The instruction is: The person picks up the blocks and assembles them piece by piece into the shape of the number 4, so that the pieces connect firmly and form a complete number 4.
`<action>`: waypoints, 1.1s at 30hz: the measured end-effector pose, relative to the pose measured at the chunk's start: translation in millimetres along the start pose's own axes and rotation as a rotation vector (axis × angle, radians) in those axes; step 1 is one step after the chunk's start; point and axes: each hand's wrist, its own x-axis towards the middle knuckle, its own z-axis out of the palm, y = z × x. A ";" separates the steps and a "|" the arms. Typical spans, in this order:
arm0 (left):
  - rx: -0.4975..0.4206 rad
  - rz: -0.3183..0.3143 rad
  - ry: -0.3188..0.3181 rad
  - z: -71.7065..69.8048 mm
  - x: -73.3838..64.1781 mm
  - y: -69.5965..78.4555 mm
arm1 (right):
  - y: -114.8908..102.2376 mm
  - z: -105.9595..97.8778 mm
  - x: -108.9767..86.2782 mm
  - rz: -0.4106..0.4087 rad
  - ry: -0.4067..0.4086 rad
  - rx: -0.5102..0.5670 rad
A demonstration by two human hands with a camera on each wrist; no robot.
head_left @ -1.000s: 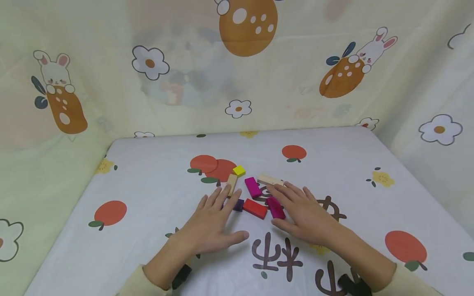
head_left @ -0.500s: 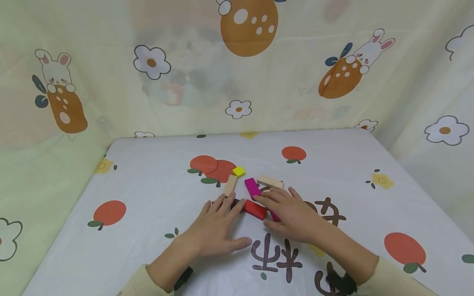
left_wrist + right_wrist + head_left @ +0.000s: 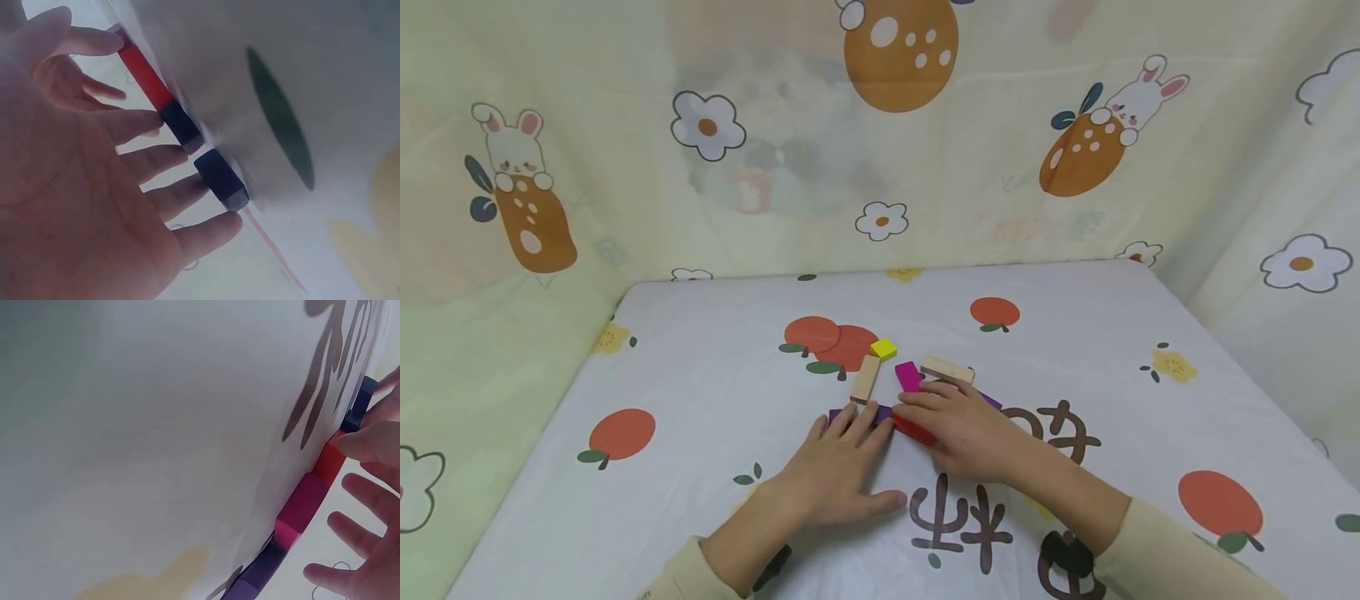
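Note:
My left hand lies with fingers straight and spread, fingertips against two dark purple blocks, one at the little-finger side and one under the index side. End to end with the latter is a red block. My right hand reaches over the red block, its thumb touching it and its other fingers extended. In the right wrist view a magenta block and another purple block continue the row; the head view hides that magenta block behind the right hand.
Beyond the hands lie a second magenta block, two plain wooden blocks, one upright in view and one slanted, and a small yellow block. A printed white cloth covers the table; patterned curtains surround it.
My right hand has moved left from the nearer magenta block over the red one, uncovering a purple block at right. My left fingertips have come down slightly nearer, onto the dark blocks.

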 end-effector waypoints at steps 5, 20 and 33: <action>0.011 0.009 0.010 0.7 -0.6 -0.7 | -1.8 0.8 3.4 0.010 -0.041 -0.005; 0.013 0.011 0.022 0.8 -1.5 -0.7 | -0.9 3.7 5.5 -0.002 -0.045 -0.044; 0.022 0.008 0.018 -1.5 -2.7 -0.2 | 2.3 2.4 3.5 -0.005 -0.011 -0.033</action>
